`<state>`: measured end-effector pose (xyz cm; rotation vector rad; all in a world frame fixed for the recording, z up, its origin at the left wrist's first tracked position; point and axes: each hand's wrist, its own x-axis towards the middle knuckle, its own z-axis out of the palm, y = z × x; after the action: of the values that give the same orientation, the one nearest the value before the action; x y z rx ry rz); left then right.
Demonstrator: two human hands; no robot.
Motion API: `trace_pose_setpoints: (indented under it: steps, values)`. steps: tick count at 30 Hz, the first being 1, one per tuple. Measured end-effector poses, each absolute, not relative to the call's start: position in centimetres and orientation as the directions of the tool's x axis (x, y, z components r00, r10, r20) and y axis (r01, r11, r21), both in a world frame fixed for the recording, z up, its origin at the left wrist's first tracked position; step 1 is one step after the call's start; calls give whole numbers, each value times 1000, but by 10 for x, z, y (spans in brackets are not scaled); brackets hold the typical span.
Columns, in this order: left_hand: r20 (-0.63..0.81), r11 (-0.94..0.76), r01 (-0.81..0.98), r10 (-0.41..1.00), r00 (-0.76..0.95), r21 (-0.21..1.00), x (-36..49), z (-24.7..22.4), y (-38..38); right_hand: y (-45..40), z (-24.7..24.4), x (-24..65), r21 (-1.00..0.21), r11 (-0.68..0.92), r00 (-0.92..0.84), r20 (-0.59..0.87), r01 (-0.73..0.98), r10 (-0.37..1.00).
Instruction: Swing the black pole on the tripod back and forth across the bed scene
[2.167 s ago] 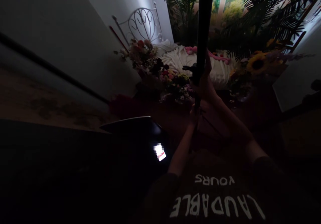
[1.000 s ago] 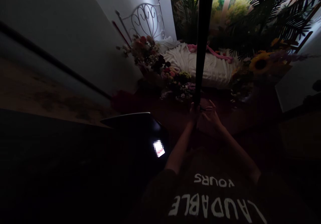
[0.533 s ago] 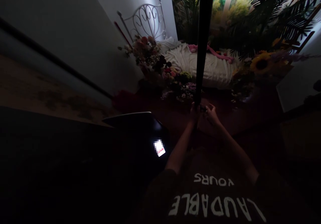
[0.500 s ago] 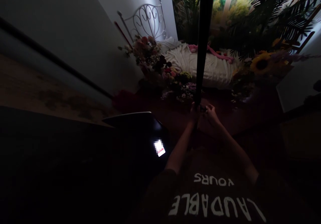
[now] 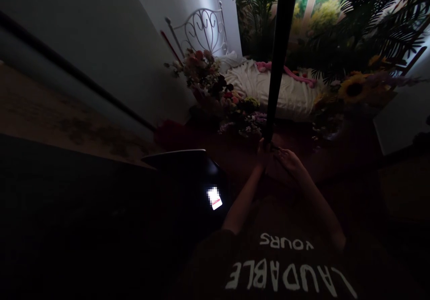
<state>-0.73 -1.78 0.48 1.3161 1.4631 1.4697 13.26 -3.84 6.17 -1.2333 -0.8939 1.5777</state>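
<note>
Dark pole [image 5: 279, 53], on the near side of the bed [image 5: 295, 96]. The left hand [image 5: 264, 154] grips it low; the right hand [image 5: 289, 160] meets a small side fitting [image 5: 274, 147], its grip too dark to tell. Probable step: adjusting the fitting, which next calls for a steady pole.

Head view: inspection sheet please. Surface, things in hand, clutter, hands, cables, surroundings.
Surface: dark reddish floor, dimly lit.
Things in hand: tall black pole, slightly slanted in view.
Clutter: multicoloured flower bunches beyond the pole; bright white rectangle with red band, partly pixelated, left of the left forearm.
Hands: left hand appears closed around the pole, low down; right hand close beside it, grip too dark to tell.
Cables: nothing seen.
Surroundings: scrolled grey metal headboard, rumpled white fabric, green palm fronds, large yellow sunflower.
</note>
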Motion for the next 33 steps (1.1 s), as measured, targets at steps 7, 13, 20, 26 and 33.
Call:
trace_pose_setpoints:
  steps: [7,13,20,26,33]
  values:
    - [16,107,299,924,-382,948,-7,-38,-54,-107,29,225,-629,-471,173,-693,-619,700]
    - [-344,353,420,934,-99,836,8,-76,-72,-182,15,295,-604,-254,407,-736,-755,541]
    - [-235,44,424,881,410,905,112,-30,-66,-221,40,325,-663,-22,579,-668,-748,468]
    - [295,-375,-46,644,706,926,211,50,-68,-209,65,330,-859,61,724,-388,-509,571]
    - [301,-342,-81,664,684,936,259,64,-87,-192,69,337,-974,-67,822,-217,-215,526]
